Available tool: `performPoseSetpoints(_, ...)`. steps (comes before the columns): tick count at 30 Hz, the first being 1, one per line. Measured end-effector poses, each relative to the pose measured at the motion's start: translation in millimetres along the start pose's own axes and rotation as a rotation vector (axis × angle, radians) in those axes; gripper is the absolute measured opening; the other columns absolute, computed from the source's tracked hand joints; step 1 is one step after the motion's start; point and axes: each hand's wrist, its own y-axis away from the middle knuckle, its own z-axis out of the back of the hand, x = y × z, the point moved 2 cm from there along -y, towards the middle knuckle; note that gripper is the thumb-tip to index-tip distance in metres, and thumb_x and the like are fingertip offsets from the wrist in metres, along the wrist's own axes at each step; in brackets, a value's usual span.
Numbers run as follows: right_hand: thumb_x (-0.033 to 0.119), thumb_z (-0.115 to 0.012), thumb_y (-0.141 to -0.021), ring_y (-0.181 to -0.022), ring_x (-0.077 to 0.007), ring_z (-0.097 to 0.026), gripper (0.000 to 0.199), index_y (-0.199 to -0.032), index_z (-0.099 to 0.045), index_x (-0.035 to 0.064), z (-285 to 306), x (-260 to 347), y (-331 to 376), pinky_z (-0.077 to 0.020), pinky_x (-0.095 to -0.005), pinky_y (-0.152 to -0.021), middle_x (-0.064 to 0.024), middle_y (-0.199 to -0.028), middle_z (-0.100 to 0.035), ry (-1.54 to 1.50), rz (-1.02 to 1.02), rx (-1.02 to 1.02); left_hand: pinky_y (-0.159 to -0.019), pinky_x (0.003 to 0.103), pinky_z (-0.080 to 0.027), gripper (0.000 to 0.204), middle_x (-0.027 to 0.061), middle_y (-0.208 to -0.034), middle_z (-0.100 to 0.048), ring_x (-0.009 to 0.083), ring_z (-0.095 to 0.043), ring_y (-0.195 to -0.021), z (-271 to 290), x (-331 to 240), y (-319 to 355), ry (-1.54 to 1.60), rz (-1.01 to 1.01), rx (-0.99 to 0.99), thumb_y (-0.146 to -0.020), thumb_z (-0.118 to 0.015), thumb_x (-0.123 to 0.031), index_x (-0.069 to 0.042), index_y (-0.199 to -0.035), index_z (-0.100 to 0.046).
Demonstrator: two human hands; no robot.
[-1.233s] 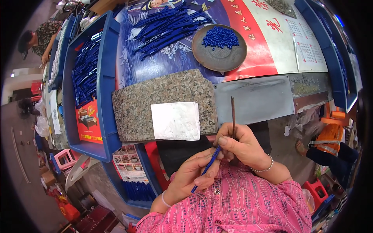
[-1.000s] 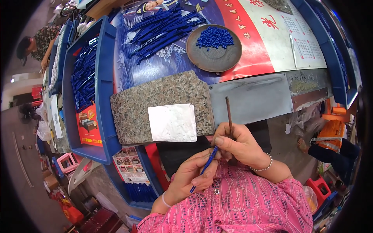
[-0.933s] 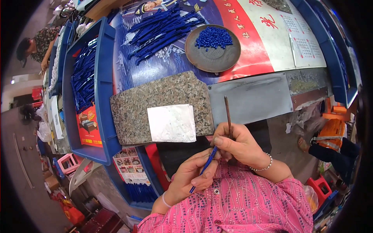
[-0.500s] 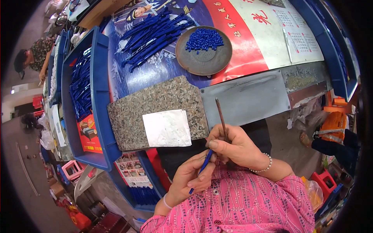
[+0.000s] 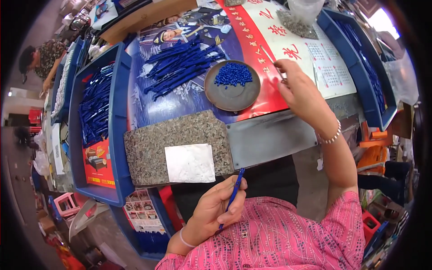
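Right hand point(image 5: 302, 87) moved over postered table point(image 5: 272, 100), gripping tool point(image 5: 267, 53), left hand point(image 5: 212, 208) pinching blue stick point(image 5: 234, 195), cluttered room point(image 5: 27, 193)

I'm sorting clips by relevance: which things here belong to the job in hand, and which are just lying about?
Likely the job's:
blue stick, in the left hand
slender rod, in the right hand
blue beads, in the round dish
blue stick pile

Seemingly just lying about:
orange bag, right
clear plastic bag, far right
white plastic bag, far left
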Motion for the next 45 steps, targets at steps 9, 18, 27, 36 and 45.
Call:
performPoseSetpoints(9, -0.003, -0.045, -0.078, -0.093, -0.0308, -0.055, 0.023, -0.099, -0.052, 0.0025, 47.7, -43.6, -0.2, -0.0443, -0.0381, -0.078, -0.0132, -0.100, -0.057, 0.494, 0.109, 0.229, -0.033, 0.021, -0.028, 0.022, 0.0069, -0.064, -0.048, 0.0073, -0.033, -0.035, 12.0, -3.9, 4.7, 0.140, 0.017, 0.123, -0.097, -0.033, -0.017, -0.001, -0.108, -0.044)
performPoseSetpoints(18, 0.004, -0.047, -0.078, -0.080, -0.0264, -0.054, 0.004, -0.080, -0.044, 0.0037, 52.9, -60.2, 13.1, -0.0459, -0.0353, -0.069, -0.0112, -0.081, -0.050, 0.839, 0.373, 0.411, -0.032, 0.021, -0.027, 0.022, 0.0061, -0.063, -0.049, 0.0061, -0.033, -0.034, 12.2, -3.4, -3.3, 0.161, 0.030, 0.072, -0.096, -0.032, -0.015, -0.002, -0.108, -0.046)
performPoseSetpoints(27, 0.003, -0.052, -0.080, -0.070, -0.0222, -0.056, 0.010, -0.086, -0.044, -0.0002, 59.7, -60.3, 14.2, -0.0415, -0.0330, -0.060, -0.0110, -0.078, -0.053, 0.517, 0.285, 0.276, -0.033, 0.020, -0.027, 0.023, 0.0051, -0.063, -0.048, 0.0059, -0.033, -0.034, 15.2, -1.3, 2.5, 0.168, 0.004, 0.093, -0.097, -0.032, -0.017, -0.003, -0.109, -0.045)
performPoseSetpoints(36, 0.009, -0.045, -0.088, -0.043, -0.0008, -0.035, 0.022, -0.109, -0.048, 0.0032, 48.5, 21.9, 44.6, -0.0280, -0.0152, -0.040, -0.0034, -0.064, -0.053, -0.701, -0.327, -0.022, -0.033, 0.021, -0.029, 0.024, 0.0049, -0.063, -0.048, 0.0065, -0.033, -0.035, 14.2, -3.4, -0.5, 0.143, -0.017, 0.023, -0.097, -0.031, -0.018, -0.004, -0.108, -0.046)
performPoseSetpoints(45, 0.007, -0.057, -0.083, -0.058, -0.0175, -0.061, 0.023, -0.101, -0.048, -0.0026, 4.9, 54.4, 56.1, -0.0487, -0.0217, -0.047, -0.0187, -0.078, -0.063, -1.402, -0.337, 0.208, -0.036, 0.020, -0.028, 0.022, 0.0045, -0.064, -0.049, 0.0052, -0.034, -0.038, 9.4, -4.3, 3.3, 0.062, -0.072, -0.097, -0.097, -0.035, -0.019, -0.003, -0.105, -0.048)
